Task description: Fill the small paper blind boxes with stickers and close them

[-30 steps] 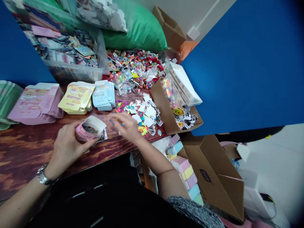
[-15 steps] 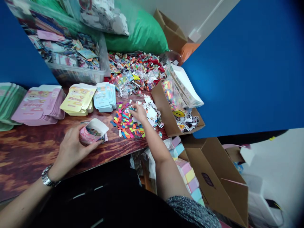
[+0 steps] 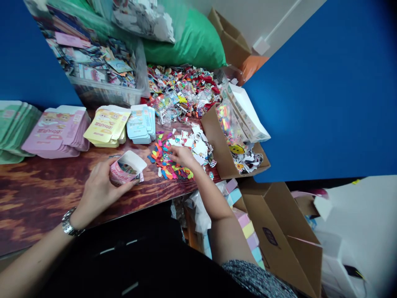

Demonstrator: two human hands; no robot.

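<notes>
I'd have the left hand (image 3: 101, 185), gripping the open pink box (image 3: 120, 173), hold it steady, and, unable to tell from here whether the right hand (image 3: 182, 157), fingers bent, pinches anything, I'd pick lightly among the colourful pieces (image 3: 170, 170) right of that box.

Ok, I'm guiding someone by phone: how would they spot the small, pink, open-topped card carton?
On the dark reddish-brown wooden table, find the row of flat pastel card stacks. On its near side, the person's left hand holds the small pink card carton. Unlike those stacks, it is opened into a box, white flap raised.
</notes>
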